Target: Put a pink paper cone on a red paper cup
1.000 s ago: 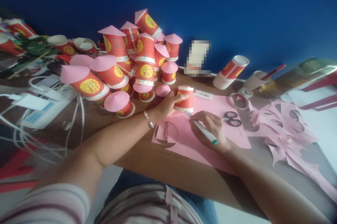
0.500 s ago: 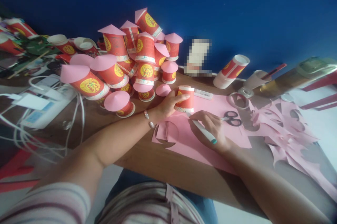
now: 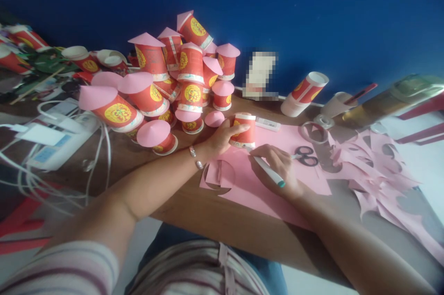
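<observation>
My left hand (image 3: 222,138) is wrapped round a red paper cup (image 3: 244,132) with white bands at top and bottom. The cup stands on a sheet of pink paper (image 3: 277,202). In my right hand (image 3: 277,165) is a white marker (image 3: 268,171) with a green end, its other end close to the foot of the cup. Whether its tip touches the paper is hard to make out. Black-handled scissors (image 3: 305,156) lie just right of my right hand. Cut pieces of pink paper (image 3: 227,175) rest below my left hand.
Several red cups with pink cone tops (image 3: 152,133) are piled at the left. White cables and a power strip (image 3: 55,147) lie beyond them. Rightward are a tape roll (image 3: 314,132), stacked cups (image 3: 310,87) and pink paper scraps (image 3: 378,175). A blue wall (image 3: 312,17) rises behind.
Almost nothing differs. Both hands keep the cup and the marker in nearly the same place; the marker's green end has shifted very slightly.
</observation>
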Action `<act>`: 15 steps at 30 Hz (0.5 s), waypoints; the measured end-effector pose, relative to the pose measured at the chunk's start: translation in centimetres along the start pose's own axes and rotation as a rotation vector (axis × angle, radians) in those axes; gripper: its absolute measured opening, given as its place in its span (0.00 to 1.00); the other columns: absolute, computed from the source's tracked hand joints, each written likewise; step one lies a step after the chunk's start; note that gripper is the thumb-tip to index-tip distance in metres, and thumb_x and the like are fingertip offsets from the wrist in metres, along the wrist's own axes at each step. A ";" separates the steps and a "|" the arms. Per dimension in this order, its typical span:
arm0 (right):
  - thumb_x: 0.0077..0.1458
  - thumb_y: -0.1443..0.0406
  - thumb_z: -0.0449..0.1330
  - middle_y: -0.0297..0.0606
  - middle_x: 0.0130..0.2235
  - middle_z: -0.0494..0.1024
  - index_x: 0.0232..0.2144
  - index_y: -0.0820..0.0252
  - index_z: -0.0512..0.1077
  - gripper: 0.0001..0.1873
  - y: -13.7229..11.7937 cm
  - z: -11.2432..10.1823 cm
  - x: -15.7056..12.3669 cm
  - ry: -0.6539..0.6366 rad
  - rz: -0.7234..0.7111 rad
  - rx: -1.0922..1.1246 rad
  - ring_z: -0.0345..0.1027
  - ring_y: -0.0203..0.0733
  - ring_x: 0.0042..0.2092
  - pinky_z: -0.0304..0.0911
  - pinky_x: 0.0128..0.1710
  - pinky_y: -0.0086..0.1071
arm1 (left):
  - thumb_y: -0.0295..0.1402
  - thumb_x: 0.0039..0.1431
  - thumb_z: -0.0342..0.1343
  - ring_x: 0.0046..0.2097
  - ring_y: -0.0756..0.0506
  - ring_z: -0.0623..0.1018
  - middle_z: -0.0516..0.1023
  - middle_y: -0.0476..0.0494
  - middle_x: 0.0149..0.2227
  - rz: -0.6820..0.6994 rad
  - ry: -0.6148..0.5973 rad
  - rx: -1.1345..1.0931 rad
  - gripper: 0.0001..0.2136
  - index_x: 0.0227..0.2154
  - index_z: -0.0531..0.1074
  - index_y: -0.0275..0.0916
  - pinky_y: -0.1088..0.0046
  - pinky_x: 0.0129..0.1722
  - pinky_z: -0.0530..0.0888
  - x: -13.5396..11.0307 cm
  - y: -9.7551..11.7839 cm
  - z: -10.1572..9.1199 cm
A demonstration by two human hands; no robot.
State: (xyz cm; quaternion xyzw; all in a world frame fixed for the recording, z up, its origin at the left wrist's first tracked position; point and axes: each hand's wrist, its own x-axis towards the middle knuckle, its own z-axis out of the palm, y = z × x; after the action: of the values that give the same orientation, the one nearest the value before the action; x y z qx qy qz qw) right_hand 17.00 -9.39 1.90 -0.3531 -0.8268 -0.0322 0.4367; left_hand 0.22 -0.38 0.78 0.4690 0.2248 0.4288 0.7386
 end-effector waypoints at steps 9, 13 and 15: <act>0.61 0.73 0.60 0.34 0.31 0.79 0.40 0.56 0.70 0.08 0.2 -0.1 -0.4 -0.015 0.014 0.005 0.72 0.37 0.29 0.67 0.29 0.32 | 0.40 0.55 0.65 0.38 0.46 0.75 0.76 0.44 0.37 -0.005 0.004 -0.023 0.14 0.40 0.76 0.38 0.68 0.40 0.71 -0.1 0.1 0.0; 0.60 0.73 0.61 0.34 0.32 0.79 0.40 0.55 0.70 0.09 0.2 -0.2 -0.4 0.002 -0.002 0.022 0.74 0.38 0.30 0.68 0.30 0.32 | 0.41 0.55 0.66 0.38 0.45 0.75 0.76 0.45 0.36 -0.015 0.004 -0.037 0.14 0.40 0.76 0.39 0.67 0.40 0.72 0.0 0.0 -0.1; 0.60 0.73 0.61 0.33 0.31 0.79 0.40 0.55 0.70 0.10 0.2 -0.2 -0.4 0.014 0.001 0.016 0.73 0.38 0.29 0.69 0.30 0.33 | 0.40 0.55 0.66 0.39 0.45 0.75 0.75 0.46 0.35 -0.014 0.000 -0.042 0.13 0.40 0.76 0.39 0.67 0.41 0.72 0.0 0.0 -0.1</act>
State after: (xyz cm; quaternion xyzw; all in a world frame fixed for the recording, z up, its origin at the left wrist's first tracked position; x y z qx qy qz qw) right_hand 17.42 -9.54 1.66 -0.3498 -0.8238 -0.0281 0.4453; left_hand 0.12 -0.28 0.73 0.4518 0.2190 0.4285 0.7512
